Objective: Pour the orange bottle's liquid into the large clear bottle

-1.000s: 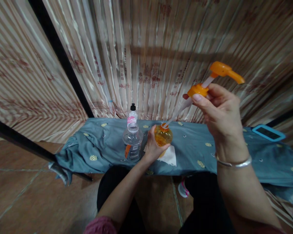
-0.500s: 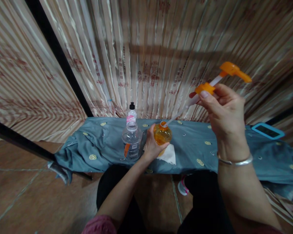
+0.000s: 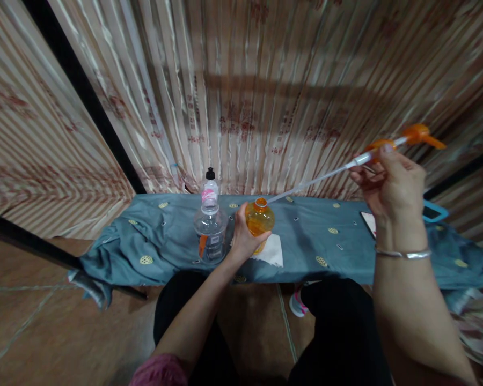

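My left hand is wrapped round an orange, see-through bottle whose neck is uncapped. In my right hand, raised to the right, is an orange pump dispenser, gripped at its collar. Its long clear tube slants down to the left, the tip beside the bottle's mouth. Under and beside the bottle lies a white tissue. Just left of my left hand stands a clear, open plastic bottle with an orange label. Behind it is a smaller bottle with a black cap and pink label.
A blue-grey patterned cloth covers the narrow bench. On the right lie a blue-framed object and a flat pale item, both partly behind my right arm. A striped curtain hangs behind, with dark metal posts.
My right hand has moved right, tilting the pump flatter, and the tube's tip has come out of the bottle's mouth to its right side. My left hand keeps its hold on the bottle.
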`<state>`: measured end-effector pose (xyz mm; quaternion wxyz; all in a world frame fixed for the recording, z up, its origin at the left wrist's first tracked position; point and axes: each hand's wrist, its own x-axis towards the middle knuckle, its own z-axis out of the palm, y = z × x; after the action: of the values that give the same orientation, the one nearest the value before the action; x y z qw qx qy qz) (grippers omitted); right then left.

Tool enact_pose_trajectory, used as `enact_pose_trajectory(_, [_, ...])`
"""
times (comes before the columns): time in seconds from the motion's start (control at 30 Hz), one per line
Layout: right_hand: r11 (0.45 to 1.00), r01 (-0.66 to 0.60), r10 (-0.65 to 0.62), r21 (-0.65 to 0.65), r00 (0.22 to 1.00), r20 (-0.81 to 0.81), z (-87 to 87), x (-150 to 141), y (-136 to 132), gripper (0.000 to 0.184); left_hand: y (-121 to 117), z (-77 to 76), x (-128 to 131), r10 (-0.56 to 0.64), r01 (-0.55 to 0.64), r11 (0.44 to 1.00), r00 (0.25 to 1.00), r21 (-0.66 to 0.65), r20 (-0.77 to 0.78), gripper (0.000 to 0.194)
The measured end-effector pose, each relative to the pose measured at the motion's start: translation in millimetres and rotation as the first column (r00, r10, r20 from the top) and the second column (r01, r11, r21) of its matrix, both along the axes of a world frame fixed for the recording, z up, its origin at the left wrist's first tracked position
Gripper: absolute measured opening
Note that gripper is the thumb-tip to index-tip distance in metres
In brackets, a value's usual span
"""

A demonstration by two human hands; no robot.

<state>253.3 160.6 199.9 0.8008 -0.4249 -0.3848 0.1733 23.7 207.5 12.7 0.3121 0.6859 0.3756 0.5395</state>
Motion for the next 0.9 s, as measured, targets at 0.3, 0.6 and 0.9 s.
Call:
enact_pose_trajectory(0.3, [0.873, -0.136, 0.009, -0.469, 0.964, -0.265, -98.9, 61.2, -19.7, 0.013, 2.3, -1.9, -1.9, 0.018, -0.017, 0.999, 0.998, 0.027, -0.053, 0.103])
enact_pose_trajectory(0.6, [0.447, -0.202, 0.087, -0.872, 0.979, -0.182, -216.8, 56.7, -20.2, 0.018, 2.4, -1.7, -5.1, 0.027, -0.024, 0.999, 0.998, 0.044, -0.061, 0.105])
enact_pose_trajectory(0.9, [0.234, 0.21, 0.327, -0.949, 0.903, 0.28, -236.9, 61.6, -1.5, 0.026, 0.4, 0.5, -5.9, 0.042, -0.039, 0.998, 0.996, 0.044, -0.083, 0.103])
